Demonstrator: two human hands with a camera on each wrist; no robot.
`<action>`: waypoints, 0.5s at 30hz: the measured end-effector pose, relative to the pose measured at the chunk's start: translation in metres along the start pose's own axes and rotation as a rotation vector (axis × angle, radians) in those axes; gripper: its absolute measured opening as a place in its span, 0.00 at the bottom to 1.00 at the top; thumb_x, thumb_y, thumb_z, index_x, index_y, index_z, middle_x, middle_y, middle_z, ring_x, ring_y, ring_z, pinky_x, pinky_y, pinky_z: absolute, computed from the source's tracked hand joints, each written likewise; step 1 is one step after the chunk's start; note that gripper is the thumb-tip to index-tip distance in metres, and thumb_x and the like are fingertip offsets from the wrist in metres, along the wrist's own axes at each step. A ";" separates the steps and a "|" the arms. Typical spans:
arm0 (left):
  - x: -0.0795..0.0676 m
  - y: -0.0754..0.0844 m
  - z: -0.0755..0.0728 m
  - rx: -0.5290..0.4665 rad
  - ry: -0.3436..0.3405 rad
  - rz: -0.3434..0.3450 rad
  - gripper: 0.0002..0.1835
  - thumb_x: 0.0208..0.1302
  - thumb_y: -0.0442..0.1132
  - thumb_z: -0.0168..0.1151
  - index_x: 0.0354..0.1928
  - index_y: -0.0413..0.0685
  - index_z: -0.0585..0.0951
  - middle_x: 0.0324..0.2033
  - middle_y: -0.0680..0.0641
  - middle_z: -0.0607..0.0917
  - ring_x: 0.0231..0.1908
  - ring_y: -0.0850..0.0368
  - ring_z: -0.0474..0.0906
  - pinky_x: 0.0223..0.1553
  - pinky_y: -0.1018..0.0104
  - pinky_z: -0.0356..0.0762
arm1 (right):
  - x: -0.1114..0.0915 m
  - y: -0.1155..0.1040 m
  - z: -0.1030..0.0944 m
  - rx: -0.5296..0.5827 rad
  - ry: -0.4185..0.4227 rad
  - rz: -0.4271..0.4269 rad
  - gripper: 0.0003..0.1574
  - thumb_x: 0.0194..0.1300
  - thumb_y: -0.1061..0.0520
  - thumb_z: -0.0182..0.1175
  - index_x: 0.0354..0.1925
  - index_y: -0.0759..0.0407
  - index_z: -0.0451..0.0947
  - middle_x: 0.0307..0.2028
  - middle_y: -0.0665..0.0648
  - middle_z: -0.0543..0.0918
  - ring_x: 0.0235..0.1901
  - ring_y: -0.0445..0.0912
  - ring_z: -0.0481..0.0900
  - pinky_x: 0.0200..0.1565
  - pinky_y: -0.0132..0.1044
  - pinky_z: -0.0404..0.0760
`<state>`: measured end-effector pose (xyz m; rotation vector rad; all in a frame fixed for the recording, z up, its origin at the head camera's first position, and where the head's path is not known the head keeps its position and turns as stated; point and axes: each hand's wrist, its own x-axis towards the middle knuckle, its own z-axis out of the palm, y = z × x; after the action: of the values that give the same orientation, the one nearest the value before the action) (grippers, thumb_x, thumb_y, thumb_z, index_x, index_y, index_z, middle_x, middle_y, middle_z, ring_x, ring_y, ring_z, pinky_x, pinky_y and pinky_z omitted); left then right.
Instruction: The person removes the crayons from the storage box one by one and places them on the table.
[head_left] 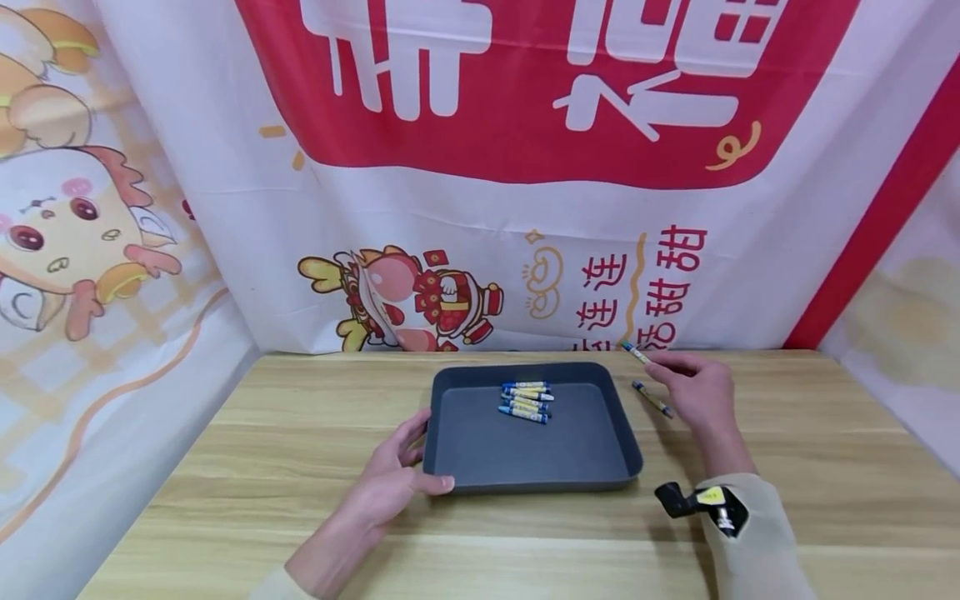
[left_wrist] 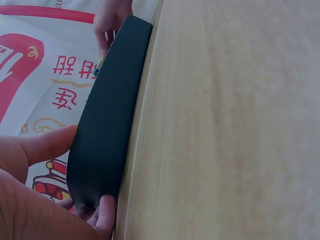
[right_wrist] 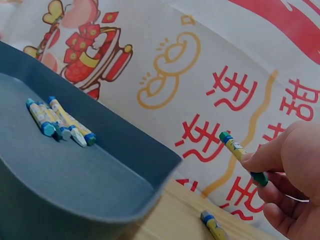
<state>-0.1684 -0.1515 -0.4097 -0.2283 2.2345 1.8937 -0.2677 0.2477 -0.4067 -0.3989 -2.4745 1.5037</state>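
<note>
A dark grey rectangular tray (head_left: 540, 454) sits on the table. My left hand (head_left: 390, 471) grips its near left corner, with the thumb over the rim and the fingers along the outer side. To the right of the tray, my right hand (head_left: 693, 396) pinches a crayon (right_wrist: 232, 145) between thumb and fingers, raised above the table; its wrapper is yellow and its ends are green. Another crayon (head_left: 652, 399) lies on the table beneath that hand. Inside the tray, several crayons (head_left: 527, 402) with blue and yellow wrappers lie side by side towards the back.
The wooden table (head_left: 285, 442) runs back to a printed white and red cloth (head_left: 450, 217) hanging behind it. More patterned cloth (head_left: 180, 350) hangs at the left. A black wrist mount (head_left: 723, 508) is strapped at the right sleeve.
</note>
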 end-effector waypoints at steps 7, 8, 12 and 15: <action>0.000 -0.001 -0.002 0.006 0.002 0.006 0.59 0.49 0.22 0.77 0.84 0.54 0.60 0.82 0.39 0.62 0.77 0.35 0.65 0.79 0.30 0.54 | 0.003 0.005 -0.001 -0.009 -0.004 0.042 0.23 0.71 0.46 0.70 0.60 0.53 0.88 0.53 0.54 0.92 0.57 0.46 0.81 0.50 0.33 0.76; 0.000 0.000 -0.002 0.007 -0.002 0.006 0.59 0.49 0.23 0.77 0.84 0.55 0.60 0.82 0.39 0.62 0.77 0.35 0.65 0.79 0.30 0.53 | 0.003 0.006 -0.002 -0.010 -0.008 0.056 0.23 0.71 0.46 0.69 0.60 0.53 0.87 0.56 0.56 0.91 0.59 0.48 0.80 0.51 0.35 0.75; 0.001 0.000 0.000 0.009 -0.008 0.006 0.60 0.49 0.23 0.77 0.84 0.55 0.60 0.83 0.39 0.62 0.77 0.34 0.64 0.79 0.29 0.52 | 0.004 0.010 -0.004 -0.013 -0.036 0.088 0.24 0.73 0.45 0.67 0.62 0.54 0.86 0.62 0.62 0.86 0.61 0.52 0.78 0.52 0.37 0.74; 0.001 0.000 0.001 0.008 -0.006 0.004 0.60 0.49 0.22 0.77 0.84 0.55 0.60 0.83 0.39 0.62 0.77 0.34 0.64 0.79 0.29 0.52 | 0.004 0.013 -0.006 -0.019 -0.055 0.098 0.25 0.74 0.45 0.66 0.62 0.55 0.86 0.63 0.63 0.86 0.61 0.52 0.77 0.51 0.38 0.73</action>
<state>-0.1698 -0.1509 -0.4099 -0.2165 2.2400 1.8852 -0.2682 0.2599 -0.4158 -0.4951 -2.5477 1.5493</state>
